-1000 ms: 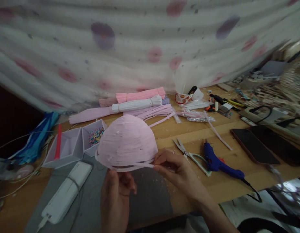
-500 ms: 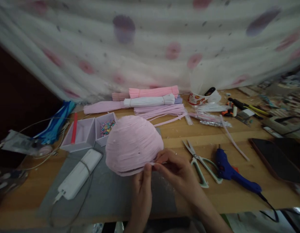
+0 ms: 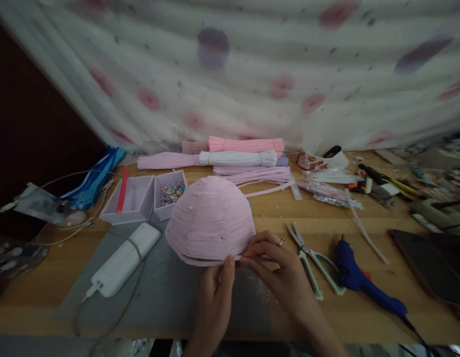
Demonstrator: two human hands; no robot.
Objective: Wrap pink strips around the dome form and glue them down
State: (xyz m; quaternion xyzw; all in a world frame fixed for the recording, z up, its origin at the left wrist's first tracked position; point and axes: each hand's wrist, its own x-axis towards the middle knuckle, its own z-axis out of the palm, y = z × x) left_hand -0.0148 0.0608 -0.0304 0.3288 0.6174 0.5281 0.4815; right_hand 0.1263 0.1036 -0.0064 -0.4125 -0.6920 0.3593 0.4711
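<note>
A pink dome (image 3: pixel 211 218) built of layered strips is held above the grey mat (image 3: pixel 170 297), with a dark gap along its lower front edge. My left hand (image 3: pixel 217 282) pinches that rim from below, its thumb on the front. At the rim's right end, my right hand (image 3: pixel 270 258) is closed with thumb and fingers on the pink strip along the edge. Right of my hands lie open scissors (image 3: pixel 308 255) with pale green handles and a blue glue gun (image 3: pixel 364 280).
Left are a white power bank (image 3: pixel 124 260) with a cable, a box with a red stick (image 3: pixel 122 189) and a bead box (image 3: pixel 172 192). Strip bundles (image 3: pixel 245 145) lie behind the dome. A paper cup (image 3: pixel 312 161), pliers and a phone (image 3: pixel 427 265) are right.
The view has shifted, so most things appear farther right and the background lower. Both hands keep hold of the dome's rim, and the dome looks slightly tilted compared with before.
</note>
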